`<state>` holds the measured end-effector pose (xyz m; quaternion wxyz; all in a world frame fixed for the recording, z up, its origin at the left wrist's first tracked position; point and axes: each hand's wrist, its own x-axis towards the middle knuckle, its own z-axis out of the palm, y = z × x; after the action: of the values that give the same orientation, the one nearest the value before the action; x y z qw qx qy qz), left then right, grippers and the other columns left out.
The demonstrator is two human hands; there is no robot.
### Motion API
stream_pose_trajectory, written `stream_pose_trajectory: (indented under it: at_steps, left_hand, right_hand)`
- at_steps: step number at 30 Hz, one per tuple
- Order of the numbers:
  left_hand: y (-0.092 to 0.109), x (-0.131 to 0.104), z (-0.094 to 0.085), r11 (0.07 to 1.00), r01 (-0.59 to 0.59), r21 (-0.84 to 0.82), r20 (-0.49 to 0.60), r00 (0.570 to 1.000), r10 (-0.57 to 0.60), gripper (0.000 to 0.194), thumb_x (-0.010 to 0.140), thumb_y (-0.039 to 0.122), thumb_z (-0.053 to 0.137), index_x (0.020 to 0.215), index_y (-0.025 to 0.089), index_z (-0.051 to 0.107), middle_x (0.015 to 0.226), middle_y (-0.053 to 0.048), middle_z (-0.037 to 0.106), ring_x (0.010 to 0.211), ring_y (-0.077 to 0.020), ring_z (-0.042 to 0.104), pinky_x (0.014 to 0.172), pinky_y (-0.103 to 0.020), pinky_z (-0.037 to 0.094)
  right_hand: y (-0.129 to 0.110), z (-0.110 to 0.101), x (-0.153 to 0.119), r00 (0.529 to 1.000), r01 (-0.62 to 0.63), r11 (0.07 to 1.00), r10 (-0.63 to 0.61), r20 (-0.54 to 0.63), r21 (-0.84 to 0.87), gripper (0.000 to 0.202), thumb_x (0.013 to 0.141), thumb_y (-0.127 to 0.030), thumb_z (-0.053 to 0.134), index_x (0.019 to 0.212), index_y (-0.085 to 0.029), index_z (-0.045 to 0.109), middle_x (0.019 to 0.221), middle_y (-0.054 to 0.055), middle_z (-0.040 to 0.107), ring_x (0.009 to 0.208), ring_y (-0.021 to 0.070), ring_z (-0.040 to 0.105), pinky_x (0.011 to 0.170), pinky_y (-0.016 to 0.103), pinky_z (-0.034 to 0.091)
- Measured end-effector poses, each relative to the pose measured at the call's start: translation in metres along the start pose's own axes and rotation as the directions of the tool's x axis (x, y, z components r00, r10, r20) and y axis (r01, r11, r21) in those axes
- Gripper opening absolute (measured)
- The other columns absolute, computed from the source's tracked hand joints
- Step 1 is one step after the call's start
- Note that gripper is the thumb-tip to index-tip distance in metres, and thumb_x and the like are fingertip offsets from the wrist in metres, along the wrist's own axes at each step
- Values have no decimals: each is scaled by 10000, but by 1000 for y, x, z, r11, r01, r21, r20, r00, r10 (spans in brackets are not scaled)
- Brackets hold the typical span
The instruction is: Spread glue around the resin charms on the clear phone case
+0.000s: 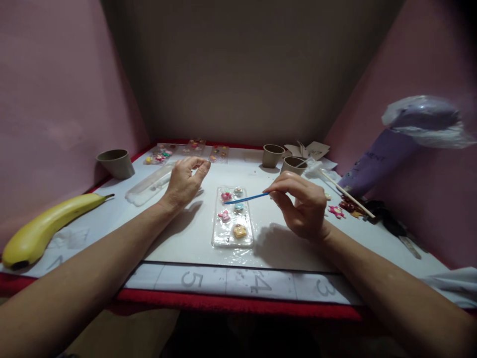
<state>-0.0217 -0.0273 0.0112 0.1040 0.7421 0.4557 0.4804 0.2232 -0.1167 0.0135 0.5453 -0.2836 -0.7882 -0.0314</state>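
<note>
A clear phone-case-shaped piece (231, 238) lies flat on the white board, with several small charms set in a glossy clear layer. My right hand (301, 204) pinches a thin blue stick (251, 198); its tip reaches the red charm (226, 195) at the upper left of the case. My left hand (187, 180) hovers to the left of the case, thumb and fingers curved, and nothing shows between them. A pink charm (224, 215) and a yellow one (240, 230) sit lower in the case.
Brown cups stand at the left (116, 164) and back right (273, 155). A yellow banana (52, 223) lies at the left. Behind my left hand is a clear tray (149, 186). Loose charms (337, 212), a wooden stick (348, 194) and a purple roll (380, 159) are at the right.
</note>
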Motion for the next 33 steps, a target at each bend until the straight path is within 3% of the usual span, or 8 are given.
stream_pose_trajectory:
  at_steps: [2, 7, 11, 14, 20, 23, 28, 33]
  left_hand:
    - [0, 0, 1, 1000, 4, -3, 0, 1000, -4, 321, 868, 441, 504, 872, 162, 664, 934, -73, 686, 883, -220, 582, 821, -353, 435]
    - [1, -1, 2, 1000, -26, 10, -4, 1000, 26, 287, 869, 400, 506, 849, 161, 664, 908, -74, 695, 868, -215, 585, 802, -351, 444]
    - [2, -1, 3, 999, -22, 24, -15, 1000, 22, 270, 874, 382, 505, 832, 167, 663, 904, -68, 701, 849, -211, 583, 801, -356, 447]
    - [3, -1, 3, 999, -14, 34, -19, 1000, 14, 257, 874, 365, 509, 819, 165, 660, 903, -74, 700, 859, -218, 582, 814, -366, 445]
    - [7, -2, 2, 1000, -5, 17, 9, 1000, 5, 228, 885, 339, 506, 839, 172, 655, 963, -76, 702, 926, -227, 580, 879, -385, 429]
    - [8, -2, 2, 1000, 5, 21, 10, 1000, -5, 215, 886, 325, 509, 848, 173, 655, 973, -76, 698, 937, -229, 578, 913, -398, 413]
    - [9, -4, 2, 1000, 8, 22, 12, 1000, -8, 215, 883, 332, 518, 853, 173, 659, 960, -78, 692, 951, -240, 574, 910, -402, 410]
    - [8, -4, 4, 1000, 4, -6, 9, 1000, -4, 233, 884, 332, 510, 844, 163, 666, 915, -80, 695, 890, -224, 587, 863, -379, 427]
  right_hand:
    - [-1, 1, 0, 999, 42, 999, -42, -2, -25, 103, 862, -151, 558, 837, -205, 642, 700, 30, 609, 623, 145, 540, 569, 305, 440]
    - [1, 0, 4, 976, 133, 984, -152, -157, -122, 87, 853, -165, 587, 873, -212, 658, 713, 12, 620, 614, 137, 557, 551, 289, 438]
    - [2, -5, 11, 953, 112, 955, -182, -243, -274, 85, 879, -193, 577, 890, -227, 655, 751, 11, 637, 646, 138, 578, 598, 295, 459]
    - [2, -9, 20, 958, 60, 934, -153, -243, -352, 96, 902, -213, 558, 891, -219, 654, 771, 17, 640, 656, 134, 576, 596, 285, 451]
    - [4, -15, 38, 988, -30, 923, -31, -153, -384, 161, 925, -281, 536, 881, -196, 666, 767, 26, 650, 656, 129, 588, 585, 271, 459]
    - [-7, -20, 41, 996, -60, 915, 31, -80, -399, 175, 921, -289, 546, 863, -185, 674, 767, 30, 676, 666, 133, 615, 598, 270, 468]
    - [-61, -25, 21, 998, 10, 884, 23, 66, -468, 103, 893, -173, 565, 860, -181, 662, 707, 20, 677, 622, 130, 607, 574, 257, 457]
    - [-108, -14, -19, 953, 162, 902, -38, 301, -399, 155, 829, -21, 587, 942, -117, 633, 686, 51, 655, 618, 137, 575, 586, 269, 461]
